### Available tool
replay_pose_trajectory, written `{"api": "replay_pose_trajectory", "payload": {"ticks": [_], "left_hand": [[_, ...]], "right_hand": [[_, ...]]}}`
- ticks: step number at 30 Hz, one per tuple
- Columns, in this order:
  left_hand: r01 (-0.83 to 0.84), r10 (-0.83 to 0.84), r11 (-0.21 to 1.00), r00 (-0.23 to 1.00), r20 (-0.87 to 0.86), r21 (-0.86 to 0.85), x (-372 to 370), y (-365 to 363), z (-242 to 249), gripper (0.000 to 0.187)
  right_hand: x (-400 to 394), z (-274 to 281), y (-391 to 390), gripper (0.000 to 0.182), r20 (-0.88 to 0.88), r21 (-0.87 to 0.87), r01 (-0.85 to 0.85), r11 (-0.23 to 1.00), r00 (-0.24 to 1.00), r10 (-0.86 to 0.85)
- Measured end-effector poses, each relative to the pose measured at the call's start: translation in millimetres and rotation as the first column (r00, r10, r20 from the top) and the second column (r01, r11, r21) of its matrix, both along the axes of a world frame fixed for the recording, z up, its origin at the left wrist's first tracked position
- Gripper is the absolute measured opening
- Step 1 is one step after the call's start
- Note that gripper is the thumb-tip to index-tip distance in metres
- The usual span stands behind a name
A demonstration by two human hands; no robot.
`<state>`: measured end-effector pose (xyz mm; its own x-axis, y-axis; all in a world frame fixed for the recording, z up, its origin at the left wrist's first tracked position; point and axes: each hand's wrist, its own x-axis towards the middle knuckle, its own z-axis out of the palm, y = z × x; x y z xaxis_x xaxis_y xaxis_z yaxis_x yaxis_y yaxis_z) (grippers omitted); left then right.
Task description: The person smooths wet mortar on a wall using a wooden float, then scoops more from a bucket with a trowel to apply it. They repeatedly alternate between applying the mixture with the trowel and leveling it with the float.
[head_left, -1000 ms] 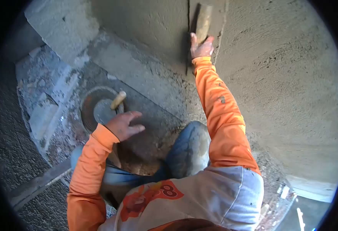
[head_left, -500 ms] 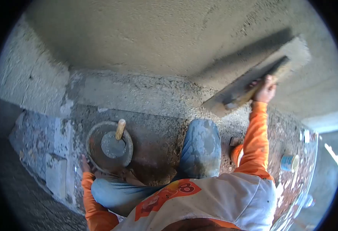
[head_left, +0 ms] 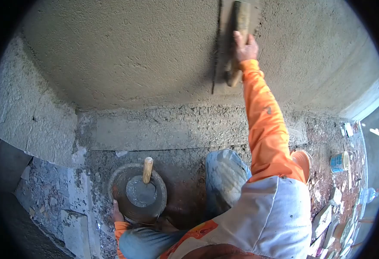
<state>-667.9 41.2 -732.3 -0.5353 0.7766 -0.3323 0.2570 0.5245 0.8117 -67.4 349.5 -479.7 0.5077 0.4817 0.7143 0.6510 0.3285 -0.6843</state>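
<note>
My right hand (head_left: 246,48) is closed round the wooden handle of a long plastering float (head_left: 226,45), its blade lying along the grey plastered wall (head_left: 155,52). At the lower left, my left hand (head_left: 118,212) grips the outer rim of a round mortar tub (head_left: 161,207); some of its fingers are hidden. Inside the tub is a round, mortar-coated tool (head_left: 140,194) with a wooden handle (head_left: 147,169) sticking up. Its exact kind cannot be made out.
A mortar-covered ledge (head_left: 155,131) runs along the wall's foot. An orange-and-white bucket (head_left: 301,162) sits by my right arm, with a blue-labelled can (head_left: 339,162) beyond. Rubble (head_left: 323,220) and a clear plastic bottle (head_left: 367,195) lie at right. A flat block (head_left: 75,228) is at left.
My right hand has carried the float up and to the left over the wall, turning it from a slant to nearly upright. My left hand has come against the tub's rim. The view has shifted.
</note>
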Motion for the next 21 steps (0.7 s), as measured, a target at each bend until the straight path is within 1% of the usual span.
{"api": "replay_pose_trajectory", "payload": {"ticks": [1,2,3,4,5,7,8,10,11,12,13,14,15,16,17,18,19,20,21], "left_hand": [[0.046,-0.047,0.999,0.995,0.088,0.007,-2.0,-3.6,-2.0,0.063],[0.044,-0.045,0.999,0.995,0.089,0.01,-7.8,-6.4,-12.6,0.063],[0.013,-0.011,1.0,0.999,0.045,-0.026,-17.5,-4.4,-30.3,0.063],[-0.016,0.016,0.998,1.0,-0.006,-0.066,-28.0,-3.7,-44.5,0.063],[-0.006,0.004,0.998,1.0,-0.017,-0.063,-34.7,-3.3,-54.2,0.063],[-0.006,0.002,0.999,0.995,0.103,0.044,-44.2,-1.0,-71.1,0.062],[-0.006,0.002,0.999,0.995,0.1,0.044,-48.0,2.9,-71.2,0.062],[0.043,-0.045,0.999,0.996,-0.08,-0.027,-52.2,1.8,-75.5,0.061],[0.007,-0.007,0.999,1.0,-0.02,0.036,-48.0,-3.9,-73.6,0.06],[-0.043,0.04,0.995,0.998,0.038,0.092,-42.2,-8.0,-69.5,0.059],[-0.094,0.093,0.994,0.995,0.023,0.054,-28.6,-12.6,-44.3,0.057],[-0.137,0.137,0.99,0.99,0.011,0.025,-16.1,-12.4,-20.8,0.056],[-0.118,0.118,0.993,0.993,0.01,0.029,-27.1,-14.8,-22.2,0.055],[-0.091,0.091,0.995,0.996,0.007,0.033,-38.3,-17.8,-24.0,0.053],[-0.119,0.119,0.993,0.993,0.013,0.022,-40.1,-20.1,-15.2,0.053],[-0.16,0.16,0.984,0.987,0.009,0.076,-41.7,-21.3,-0.6,0.051],[-0.2,0.201,0.972,0.98,0.007,0.126,-41.7,-21.7,6.3,0.05],[-0.257,0.253,0.955,0.966,0.044,0.149,-54.3,-19.4,-3.1,0.05],[-0.325,0.316,0.93,0.945,0.08,0.17,-67.8,-19.8,-12.6,0.049]], "right_hand": [[-24.9,0.9,7.0,0.055,0.09,0.043,0.065,0.997,0.994,-0.068],[-45.0,-7.9,30.4,0.06,0.097,0.039,0.033,0.999,0.995,-0.037],[-88.1,1.3,19.5,0.055,0.038,-0.035,-0.014,0.999,0.999,0.015],[-118.9,4.6,18.5,0.062,-0.023,-0.104,-0.075,0.992,0.997,0.073],[-143.6,-2.6,31.7,0.065,0.091,-0.083,0.052,0.995,0.995,-0.045],[-168.1,-10.3,30.5,0.066,0.123,-0.205,-0.202,0.958,0.966,0.23],[-168.8,-12.5,15.8,0.066,0.12,-0.204,-0.202,0.958,0.966,0.23],[-173.6,-23.5,-19.1,0.068,0.177,-0.315,-0.13,0.94,0.965,0.193],[-160.0,-19.1,-49.6,0.064,0.096,-0.386,-0.126,0.914,0.98,0.176],[-141.1,-19.9,-75.1,0.058,0.037,-0.421,-0.043,0.906,0.997,0.064],[-115.3,-22.3,-97.4,0.053,0.127,-0.316,0.053,0.947,0.992,-0.013],[-74.6,-41.9,-101.7,0.051,-0.002,-0.243,0.044,0.969,0.999,-0.045],[-30.1,-61.6,-107.9,0.049,0.106,-0.093,0.14,0.986,0.986,-0.13],[9.9,-78.3,-113.9,0.046,0.141,-0.061,0.232,0.971,0.965,-0.222],[45.5,-97.7,-115.8,0.044,0.136,-0.036,0.254,0.967,0.959,-0.247],[68.5,-116.9,-116.5,0.045,-0.049,-0.133,0.191,0.973,0.979,-0.199],[91.9,-135.1,-118.2,0.046,-0.231,-0.223,0.112,0.968,0.959,-0.164],[129.5,-155.6,-112.9,0.05,-0.081,-0.225,0.249,0.942,0.959,-0.273],[151.7,-167.5,-103.6,0.053,0.07,-0.198,0.369,0.908,0.929,-0.362]]}}
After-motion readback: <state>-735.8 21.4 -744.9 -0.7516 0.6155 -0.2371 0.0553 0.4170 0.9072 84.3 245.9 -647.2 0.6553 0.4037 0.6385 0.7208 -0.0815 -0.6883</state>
